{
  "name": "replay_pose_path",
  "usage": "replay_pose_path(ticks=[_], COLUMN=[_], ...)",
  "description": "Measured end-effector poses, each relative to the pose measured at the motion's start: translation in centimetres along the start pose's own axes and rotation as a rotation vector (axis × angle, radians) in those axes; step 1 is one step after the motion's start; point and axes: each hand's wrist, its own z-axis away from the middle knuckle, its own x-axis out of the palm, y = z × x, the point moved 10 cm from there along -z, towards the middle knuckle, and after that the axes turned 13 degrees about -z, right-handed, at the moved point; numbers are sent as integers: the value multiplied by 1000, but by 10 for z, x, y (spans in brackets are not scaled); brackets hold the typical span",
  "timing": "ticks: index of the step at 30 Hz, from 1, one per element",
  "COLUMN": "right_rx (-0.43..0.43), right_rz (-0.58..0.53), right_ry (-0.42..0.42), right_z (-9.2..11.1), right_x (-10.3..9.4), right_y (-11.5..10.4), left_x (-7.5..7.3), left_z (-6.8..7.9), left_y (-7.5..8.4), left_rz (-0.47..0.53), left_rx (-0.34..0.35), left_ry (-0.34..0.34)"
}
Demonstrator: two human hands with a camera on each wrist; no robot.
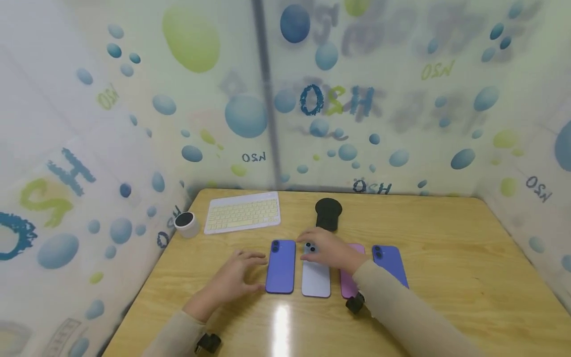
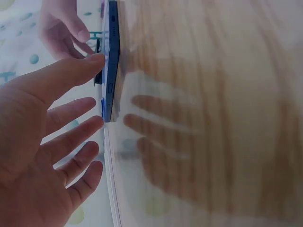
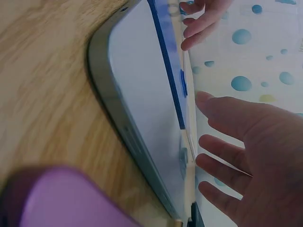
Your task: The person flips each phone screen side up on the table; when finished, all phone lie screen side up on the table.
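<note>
Several smartphones lie back up in a row on the table. My left hand (image 1: pixel 234 280) is beside the leftmost blue-purple phone (image 1: pixel 281 267), fingers spread and thumb tip close to its lower left corner. Over the upper part of the pale silver-blue phone (image 1: pixel 316 281) hovers my right hand (image 1: pixel 330 248), fingers apart and holding nothing, as the right wrist view also shows. A pink phone (image 1: pixel 346 282) lies partly under the right wrist. At the row's right end is another blue phone (image 1: pixel 391 264), its lower part covered by the sleeve.
Behind the phones stands a black rounded object (image 1: pixel 328 210), with a white keyboard (image 1: pixel 243 212) to its left. A white cup-shaped thing with a dark top (image 1: pixel 186 224) is at the table's left edge. Patterned curtains (image 1: pixel 214 114) enclose the wooden table (image 1: pixel 455 258).
</note>
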Motion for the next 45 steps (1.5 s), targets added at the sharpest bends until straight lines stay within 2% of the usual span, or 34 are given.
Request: replay_pose_path(ticks=[4,20,31,41,45], right_rx=[-7,-30,-3,25,32], right_rz=[-31,-7,-41,-85,-116], right_ry=[-19,-66,-72,-43,-41], right_z=[-7,-18,-20,-23,-23], right_x=[8,18,21,22,24], right_y=[-2,-7,-10,-2,-4], left_x=[0,1,-2,-3,-1], left_z=[0,-13,-15,-20,-18], left_y=[2,7,12,18,16], left_rz=[5,0,-62,-191,-207], left_rx=[21,73,91,140,136], left_ry=[-5,-31,-10,50,36])
